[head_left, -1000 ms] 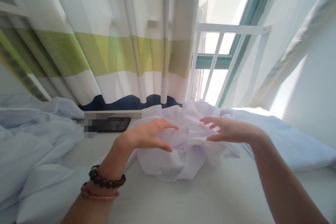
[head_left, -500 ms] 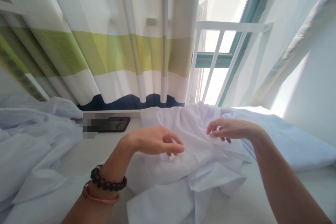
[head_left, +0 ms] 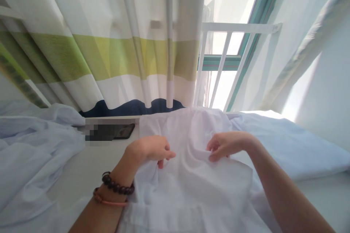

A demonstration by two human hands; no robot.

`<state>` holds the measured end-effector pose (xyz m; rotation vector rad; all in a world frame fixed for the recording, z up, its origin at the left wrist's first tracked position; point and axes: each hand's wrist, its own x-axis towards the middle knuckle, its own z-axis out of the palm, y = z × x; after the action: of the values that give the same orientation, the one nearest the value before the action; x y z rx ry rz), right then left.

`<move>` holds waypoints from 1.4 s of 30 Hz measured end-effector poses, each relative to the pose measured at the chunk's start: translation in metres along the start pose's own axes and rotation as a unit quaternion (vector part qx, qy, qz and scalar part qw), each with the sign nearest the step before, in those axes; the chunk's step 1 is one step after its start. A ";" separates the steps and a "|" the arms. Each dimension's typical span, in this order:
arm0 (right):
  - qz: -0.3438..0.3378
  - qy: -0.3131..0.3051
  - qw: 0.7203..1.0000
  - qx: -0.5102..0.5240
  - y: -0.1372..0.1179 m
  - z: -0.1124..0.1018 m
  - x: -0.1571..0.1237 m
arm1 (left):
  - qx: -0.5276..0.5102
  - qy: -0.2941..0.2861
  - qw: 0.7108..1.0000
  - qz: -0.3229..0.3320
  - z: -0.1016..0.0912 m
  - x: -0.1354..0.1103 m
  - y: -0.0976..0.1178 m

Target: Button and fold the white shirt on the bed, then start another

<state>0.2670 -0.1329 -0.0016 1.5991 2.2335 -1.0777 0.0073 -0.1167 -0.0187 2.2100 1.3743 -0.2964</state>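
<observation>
A thin white garment (head_left: pixel 188 185) lies spread and creased on the white bed in front of me, with a stitched band near the bottom of the view. My left hand (head_left: pixel 153 150) is over its left side, fingers loosely bent and apart, one fingertip close to the cloth; I see nothing held in it. Dark beads (head_left: pixel 117 187) and a thin reddish bracelet circle that wrist. On the right part of the garment, my right hand (head_left: pixel 225 145) is closed, thumb and fingers pinching a raised fold. Its far fingers are partly hidden.
A dark phone-like device (head_left: pixel 126 131), partly blurred out, lies beyond my left hand. Crumpled white cloth (head_left: pixel 35 153) is heaped at left, and a pale blue-white pillow (head_left: pixel 290 145) lies at right. A striped curtain (head_left: pixel 115 54) and white railing (head_left: pixel 240 27) stand behind.
The garment has gone from bunched folds to lying flatter and wider toward me. My left hand has shifted left. My right hand has come lower and left, onto the cloth.
</observation>
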 end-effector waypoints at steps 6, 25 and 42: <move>0.004 0.220 0.974 0.044 0.026 -0.009 -0.001 | 0.060 0.241 0.965 0.089 0.007 0.018 0.003; 0.100 0.150 0.980 0.081 0.048 -0.013 0.002 | 0.031 0.107 0.994 0.016 -0.004 0.021 -0.006; 0.004 0.227 0.951 0.211 0.032 -0.012 0.016 | -0.150 0.356 0.920 0.056 -0.014 0.034 -0.009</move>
<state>0.2918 -0.1077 -0.0158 2.2255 2.3695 -1.3735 0.0142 -0.0798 -0.0243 2.1940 1.4907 0.7902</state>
